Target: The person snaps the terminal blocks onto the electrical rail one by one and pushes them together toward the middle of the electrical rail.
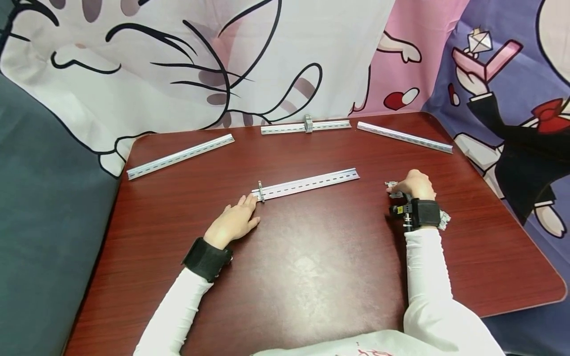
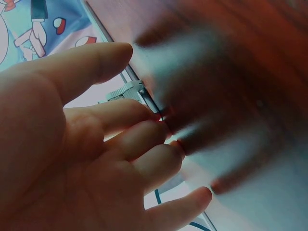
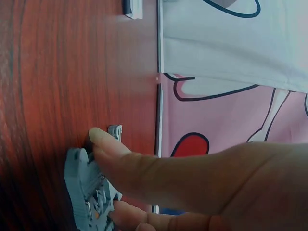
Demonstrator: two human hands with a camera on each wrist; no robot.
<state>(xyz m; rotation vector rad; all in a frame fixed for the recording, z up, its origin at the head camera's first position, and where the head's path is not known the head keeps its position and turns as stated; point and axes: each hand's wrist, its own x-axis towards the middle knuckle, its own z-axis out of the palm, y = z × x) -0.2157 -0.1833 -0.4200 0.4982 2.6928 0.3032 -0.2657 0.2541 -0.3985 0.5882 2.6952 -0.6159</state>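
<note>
A slotted metal DIN rail (image 1: 311,185) lies across the middle of the table, with a small upright clip (image 1: 261,192) near its left end. My left hand (image 1: 233,222) reaches to that end, fingers stretched out and fingertips right at the rail's edge. At the right of the table, my right hand (image 1: 416,185) pinches a grey terminal block (image 3: 86,192) between thumb and fingers, close over the wood. The fingers partly hide the block. Another grey piece (image 1: 444,220) shows beside the right wrist.
Three more rails lie along the back: one at the left (image 1: 180,156), a middle rail (image 1: 285,129) carrying a grey block (image 1: 308,123), and one at the right (image 1: 405,137). Printed cloth (image 1: 347,54) hangs right behind the brown table (image 1: 285,277).
</note>
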